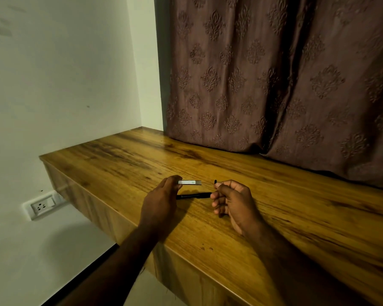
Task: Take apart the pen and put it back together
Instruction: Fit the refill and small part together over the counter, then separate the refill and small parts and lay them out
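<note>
My left hand (164, 195) holds the pen's silver-white barrel (190, 182) level above the wooden desk (296, 217), its free end pointing right. My right hand (232, 202) pinches a small black end piece (215, 181) between thumb and forefinger, a short gap to the right of the barrel's open end. A black pen part (194, 196), long and slim, lies flat on the desk between and just below both hands.
A brown patterned curtain (285, 85) hangs behind the desk and rests on its back edge. The desk's front edge runs diagonally under my forearms. A white wall socket (42, 206) sits low on the wall at left.
</note>
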Available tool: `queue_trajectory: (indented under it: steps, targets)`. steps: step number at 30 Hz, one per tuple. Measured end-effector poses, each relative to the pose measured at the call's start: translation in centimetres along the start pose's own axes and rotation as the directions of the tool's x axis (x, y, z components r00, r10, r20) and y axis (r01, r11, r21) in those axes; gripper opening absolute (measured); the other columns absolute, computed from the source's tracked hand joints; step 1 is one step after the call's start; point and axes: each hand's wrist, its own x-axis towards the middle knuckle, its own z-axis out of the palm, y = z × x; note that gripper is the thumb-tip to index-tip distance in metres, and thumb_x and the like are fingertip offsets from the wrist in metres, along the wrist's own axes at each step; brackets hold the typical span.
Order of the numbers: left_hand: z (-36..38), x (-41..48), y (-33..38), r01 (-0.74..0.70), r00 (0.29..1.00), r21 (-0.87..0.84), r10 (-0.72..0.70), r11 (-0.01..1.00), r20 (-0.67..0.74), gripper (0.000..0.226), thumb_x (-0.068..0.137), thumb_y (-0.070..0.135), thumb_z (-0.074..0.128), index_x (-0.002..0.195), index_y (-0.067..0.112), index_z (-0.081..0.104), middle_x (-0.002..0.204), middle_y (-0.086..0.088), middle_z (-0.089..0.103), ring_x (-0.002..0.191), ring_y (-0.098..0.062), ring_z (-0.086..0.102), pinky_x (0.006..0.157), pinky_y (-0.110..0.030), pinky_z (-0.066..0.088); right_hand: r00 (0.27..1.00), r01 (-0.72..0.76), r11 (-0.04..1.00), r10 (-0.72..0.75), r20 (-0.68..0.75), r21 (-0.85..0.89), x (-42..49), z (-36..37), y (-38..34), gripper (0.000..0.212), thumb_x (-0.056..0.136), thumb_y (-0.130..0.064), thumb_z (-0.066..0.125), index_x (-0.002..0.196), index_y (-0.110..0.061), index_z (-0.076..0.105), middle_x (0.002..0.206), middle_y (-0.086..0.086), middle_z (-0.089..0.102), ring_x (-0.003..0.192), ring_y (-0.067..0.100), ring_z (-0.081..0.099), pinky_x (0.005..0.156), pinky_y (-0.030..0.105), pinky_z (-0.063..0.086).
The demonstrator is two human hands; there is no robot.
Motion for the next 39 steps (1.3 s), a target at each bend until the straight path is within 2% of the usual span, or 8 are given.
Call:
queue_trajectory:
  steps: [12, 16, 20, 24, 29, 31, 35, 39]
  targets:
    - [-0.1, 0.1, 0.3, 0.088, 0.995, 0.006, -0.088, 0.996, 0.038, 0.017, 0.101, 0.027, 0.044, 0.114, 0.021, 0.052, 0.085, 0.001, 0.067, 0.062, -0.014, 0.057, 0.052, -0.026, 0.035, 0.992, 0.063, 0.998, -0.065, -0.109, -0.015, 0.1, -0.9, -0.8, 0.013, 0.095, -0.009, 0.051, 0.090, -0.004, 0.062, 0.066, 0.012, 0.063, 0.046, 0.016, 0.051, 0.038, 0.022, 0.036]
    - [-0.2, 0.0, 0.6, 0.100, 0.994, -0.027, -0.098, 0.995, 0.056, 0.018, 0.101, 0.032, 0.040, 0.113, 0.021, 0.049, 0.073, 0.004, 0.063, 0.056, -0.013, 0.058, 0.046, -0.027, 0.040, 0.956, 0.116, 0.976, -0.161, -0.245, -0.186, 1.3, -2.2, -0.9, 0.011, 0.094, -0.010, 0.054, 0.088, -0.007, 0.063, 0.068, 0.007, 0.064, 0.048, 0.014, 0.050, 0.039, 0.021, 0.036]
    - [-0.2, 0.0, 0.6, 0.095, 0.994, -0.047, -0.093, 0.994, 0.059, 0.021, 0.100, 0.032, 0.043, 0.114, 0.017, 0.048, 0.070, 0.004, 0.063, 0.051, -0.009, 0.057, 0.042, -0.021, 0.036, 0.879, 0.084, 0.862, -0.300, -0.370, -0.499, 3.0, -4.3, 0.0, 0.011, 0.091, -0.017, 0.060, 0.089, -0.009, 0.067, 0.076, 0.005, 0.068, 0.069, 0.022, 0.063, 0.058, 0.024, 0.044]
    - [-0.4, 0.0, 0.7, 0.086, 0.993, -0.064, -0.081, 0.994, 0.081, 0.016, 0.097, 0.030, 0.050, 0.107, 0.016, 0.050, 0.070, 0.005, 0.066, 0.051, -0.004, 0.058, 0.043, -0.011, 0.035, 0.871, 0.043, 0.820, -0.310, -0.380, -0.570, 3.6, -4.7, 0.3, 0.010, 0.090, -0.018, 0.061, 0.084, -0.013, 0.066, 0.070, 0.000, 0.063, 0.070, 0.021, 0.060, 0.059, 0.024, 0.040]
    - [-0.6, 0.2, 1.0, 0.125, 0.985, -0.077, -0.115, 0.989, 0.128, 0.011, 0.095, 0.030, 0.054, 0.099, 0.020, 0.053, 0.067, 0.011, 0.061, 0.052, 0.001, 0.057, 0.042, -0.011, 0.037, 0.860, -0.005, 0.646, -0.387, -0.334, -0.763, 3.9, -3.4, 0.6, 0.012, 0.090, -0.022, 0.059, 0.082, -0.017, 0.068, 0.078, 0.001, 0.070, 0.067, 0.017, 0.062, 0.058, 0.024, 0.047]
    - [-0.6, 0.3, 1.1, 0.140, 0.981, -0.069, -0.130, 0.988, 0.141, 0.009, 0.095, 0.031, 0.054, 0.096, 0.023, 0.052, 0.066, 0.011, 0.060, 0.053, 0.001, 0.057, 0.045, -0.011, 0.039, 0.850, -0.066, 0.485, -0.430, -0.303, -0.872, 4.0, -2.6, 0.7, 0.015, 0.088, -0.029, 0.057, 0.079, -0.021, 0.066, 0.076, 0.000, 0.070, 0.069, 0.022, 0.064, 0.063, 0.031, 0.053]
    - [-0.6, 0.3, 0.8, 0.141, 0.980, -0.040, -0.133, 0.989, 0.151, 0.013, 0.095, 0.035, 0.053, 0.095, 0.022, 0.054, 0.070, 0.006, 0.065, 0.055, -0.005, 0.059, 0.046, -0.020, 0.040, 0.884, -0.099, 0.197, -0.433, -0.177, -0.975, 3.8, -1.5, 0.7, 0.021, 0.089, -0.035, 0.056, 0.083, -0.018, 0.067, 0.082, 0.002, 0.069, 0.077, 0.026, 0.065, 0.062, 0.029, 0.048]
    - [-0.5, 0.4, 0.7, 0.127, 0.981, -0.035, -0.120, 0.991, 0.152, 0.013, 0.094, 0.035, 0.054, 0.095, 0.021, 0.054, 0.072, 0.006, 0.067, 0.054, -0.005, 0.059, 0.046, -0.021, 0.039, 0.902, -0.089, 0.136, -0.410, -0.138, -0.987, 3.6, -1.5, 0.9, 0.021, 0.086, -0.035, 0.059, 0.078, -0.018, 0.068, 0.079, 0.002, 0.069, 0.074, 0.024, 0.063, 0.066, 0.030, 0.051]
